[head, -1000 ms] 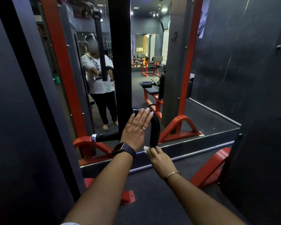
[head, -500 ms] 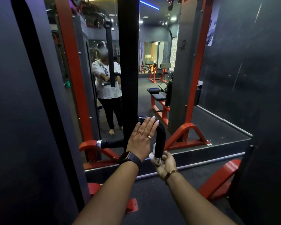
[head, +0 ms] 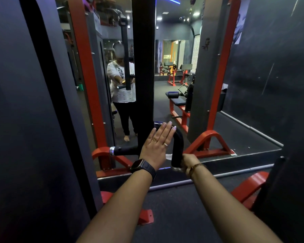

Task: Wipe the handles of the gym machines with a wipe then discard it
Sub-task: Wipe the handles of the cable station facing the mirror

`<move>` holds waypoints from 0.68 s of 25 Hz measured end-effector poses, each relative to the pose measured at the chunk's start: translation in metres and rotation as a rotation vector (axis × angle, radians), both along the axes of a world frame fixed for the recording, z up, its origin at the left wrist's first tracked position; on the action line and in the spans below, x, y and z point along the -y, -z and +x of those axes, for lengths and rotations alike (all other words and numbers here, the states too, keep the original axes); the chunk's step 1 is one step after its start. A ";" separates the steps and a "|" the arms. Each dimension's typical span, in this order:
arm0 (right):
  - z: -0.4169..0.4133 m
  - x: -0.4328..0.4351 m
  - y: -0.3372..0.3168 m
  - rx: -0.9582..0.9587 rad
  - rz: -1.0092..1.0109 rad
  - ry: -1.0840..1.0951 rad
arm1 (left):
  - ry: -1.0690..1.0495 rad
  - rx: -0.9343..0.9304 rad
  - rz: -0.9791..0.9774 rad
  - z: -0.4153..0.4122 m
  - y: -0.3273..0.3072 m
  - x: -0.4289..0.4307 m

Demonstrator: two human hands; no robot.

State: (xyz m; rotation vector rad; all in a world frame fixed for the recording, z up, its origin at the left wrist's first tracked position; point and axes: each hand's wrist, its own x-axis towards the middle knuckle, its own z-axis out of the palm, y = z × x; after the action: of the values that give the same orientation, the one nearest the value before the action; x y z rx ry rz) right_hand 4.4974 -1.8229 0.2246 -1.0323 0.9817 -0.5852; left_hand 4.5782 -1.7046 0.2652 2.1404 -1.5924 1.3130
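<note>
head view, centre of the frame: the left hand [head: 155, 146] is lying flat, fingers straight, against the bend of the black padded handle [head: 178, 144], while the right hand [head: 189, 162], just lower right, is clenching the wipe [head: 169, 157] round the handle's lower end.

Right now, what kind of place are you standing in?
A gym, most likely. Up close is a padded black machine handle. A big wall mirror shows red-framed exercise benches on dark rubber flooring.
</note>
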 end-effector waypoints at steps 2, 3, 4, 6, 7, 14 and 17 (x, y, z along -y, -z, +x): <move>-0.001 0.008 -0.027 -0.035 -0.091 -0.034 | -0.004 -0.025 -0.005 0.000 0.002 0.001; -0.002 0.011 -0.043 -0.041 -0.132 -0.034 | -0.014 -0.046 0.006 0.000 0.003 0.001; -0.002 0.011 -0.060 -0.036 -0.163 -0.038 | -0.023 -0.065 0.023 0.001 0.003 0.001; -0.002 0.006 -0.092 0.036 -0.224 -0.069 | -0.031 -0.096 0.067 0.003 0.003 0.002; -0.002 0.000 -0.108 0.084 -0.265 -0.092 | -0.038 -0.103 0.082 0.004 0.004 0.003; 0.018 -0.046 -0.158 0.408 -0.284 -0.094 | -0.010 0.033 0.069 0.015 0.010 -0.001; 0.019 -0.059 -0.158 0.658 0.034 -0.095 | 0.062 0.016 0.002 0.027 0.020 -0.022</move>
State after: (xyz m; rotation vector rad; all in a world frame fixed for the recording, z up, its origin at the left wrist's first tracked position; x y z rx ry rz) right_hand 4.5168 -1.7641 0.3830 -0.7698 0.3599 -0.7598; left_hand 4.6053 -1.6822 0.2455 2.0697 -1.6528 1.3131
